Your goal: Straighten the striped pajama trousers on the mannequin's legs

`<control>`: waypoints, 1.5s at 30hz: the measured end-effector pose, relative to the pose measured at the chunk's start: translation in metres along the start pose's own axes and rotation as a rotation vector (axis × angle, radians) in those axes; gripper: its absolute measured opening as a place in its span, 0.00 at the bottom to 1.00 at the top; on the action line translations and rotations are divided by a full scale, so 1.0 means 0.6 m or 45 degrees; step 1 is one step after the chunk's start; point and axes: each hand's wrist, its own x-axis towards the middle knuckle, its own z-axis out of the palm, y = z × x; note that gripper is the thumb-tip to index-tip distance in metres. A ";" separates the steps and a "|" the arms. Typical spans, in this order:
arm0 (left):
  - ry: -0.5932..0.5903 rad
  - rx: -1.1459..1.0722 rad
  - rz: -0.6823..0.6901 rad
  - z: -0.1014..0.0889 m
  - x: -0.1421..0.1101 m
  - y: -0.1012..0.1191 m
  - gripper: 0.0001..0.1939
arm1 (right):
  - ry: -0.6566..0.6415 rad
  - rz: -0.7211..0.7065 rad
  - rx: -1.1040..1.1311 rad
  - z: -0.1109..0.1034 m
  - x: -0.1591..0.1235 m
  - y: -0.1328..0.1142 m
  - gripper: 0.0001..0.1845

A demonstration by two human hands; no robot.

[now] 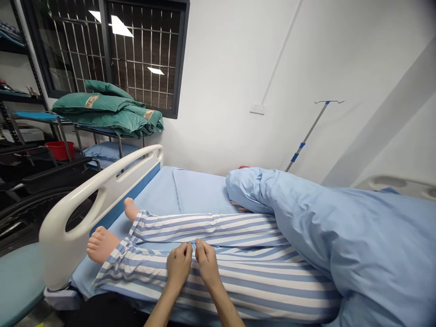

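Observation:
My left hand (179,263) and my right hand (206,262) are side by side, a small gap between them, over the nearer leg of blue-and-white striped trousers (272,284). The fingers of both are curled in and closed. Whether they pinch a fold of the cloth or nothing is hidden from me. The trousers are on a manikin lying on the bed, with its bare near foot (102,244) and far foot (130,210) at the left end. A light blue quilt (306,213) is folded back over the upper body.
A cream footboard (78,204) closes the bed's left end. Light blue sheet (200,186) shows behind the legs. An IV pole (309,131) rises beyond the bed. Green bedding (112,109) lies on a rack by the window; a wheelchair (51,177) is at the left.

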 end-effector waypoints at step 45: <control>-0.266 -0.125 0.063 0.134 -0.031 0.081 0.19 | 0.319 0.063 0.000 -0.160 -0.017 0.030 0.23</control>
